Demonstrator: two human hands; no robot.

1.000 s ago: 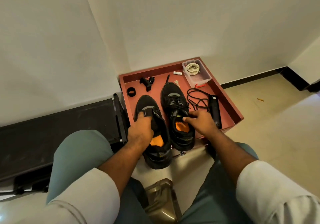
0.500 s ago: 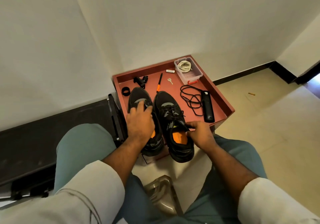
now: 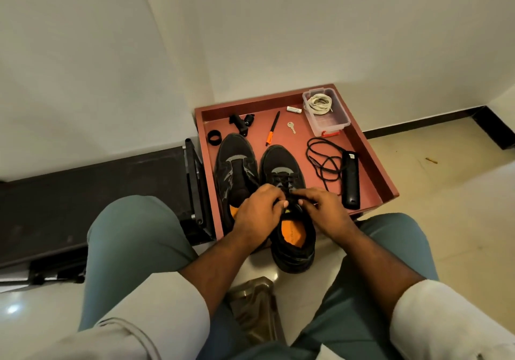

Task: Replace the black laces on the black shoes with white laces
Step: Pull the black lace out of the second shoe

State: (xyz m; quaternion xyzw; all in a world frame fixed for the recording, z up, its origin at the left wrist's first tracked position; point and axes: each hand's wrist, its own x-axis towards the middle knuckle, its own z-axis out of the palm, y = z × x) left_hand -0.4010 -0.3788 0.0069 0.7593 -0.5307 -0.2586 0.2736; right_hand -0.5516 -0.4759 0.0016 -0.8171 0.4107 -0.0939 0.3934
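We're mid-strip: left shoe (image 3: pixel 237 175) unlaced, its black lace (image 3: pixel 324 162) loose on the tray (image 3: pixel 370 150), both hands (image 3: pixel 260 209) pinching the right shoe (image 3: pixel 289 220) lace, white laces (image 3: pixel 319 104) still boxed.

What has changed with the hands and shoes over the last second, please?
The left hand left the left shoe and moved right to join the right hand at the black lace knot on the right shoe, where both hands' fingers now pinch. Both shoes, the loose black lace and the boxed white laces stayed in the tray.
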